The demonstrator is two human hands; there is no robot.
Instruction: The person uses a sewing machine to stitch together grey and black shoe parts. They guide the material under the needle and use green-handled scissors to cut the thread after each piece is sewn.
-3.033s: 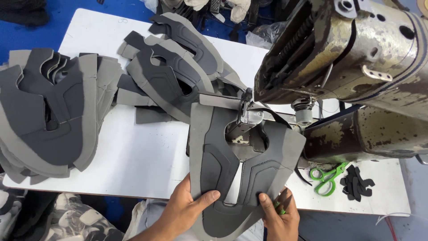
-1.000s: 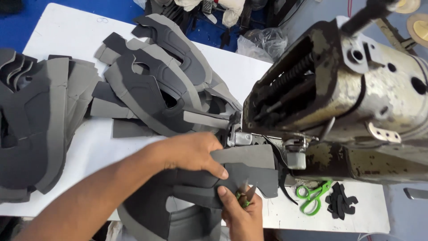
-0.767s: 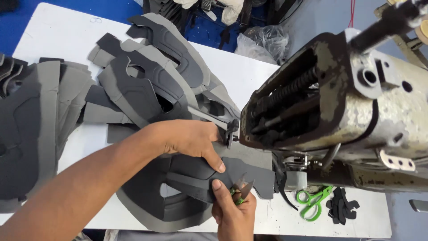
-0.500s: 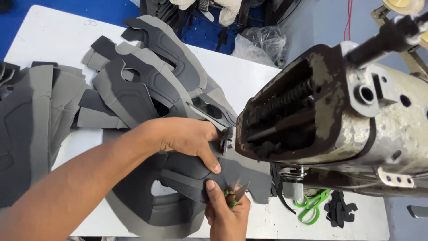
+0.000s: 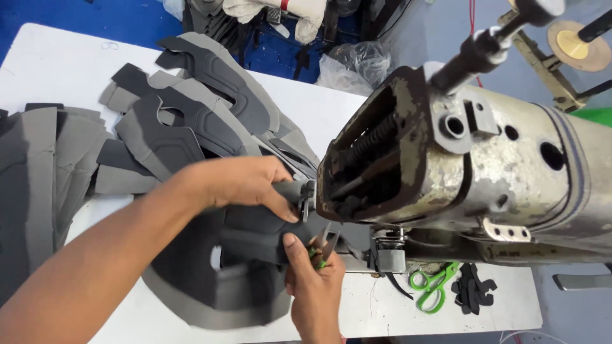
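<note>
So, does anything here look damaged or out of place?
The sewing machine head looks odd: its paint is badly chipped and rusty. Green scissors lie loose beside scattered dark scraps. The grey pieces are stacked unevenly.

our left hand (image 5: 245, 185) presses the grey shoe piece (image 5: 210, 280) by the sewing machine (image 5: 459, 165) | our right hand (image 5: 315, 280) just below it holds small snips (image 5: 324, 242) | green scissors (image 5: 433, 290) lie right of that hand

Scissors (image 5: 435, 288) right of, perhaps under, machine (image 5: 472, 159)
</note>
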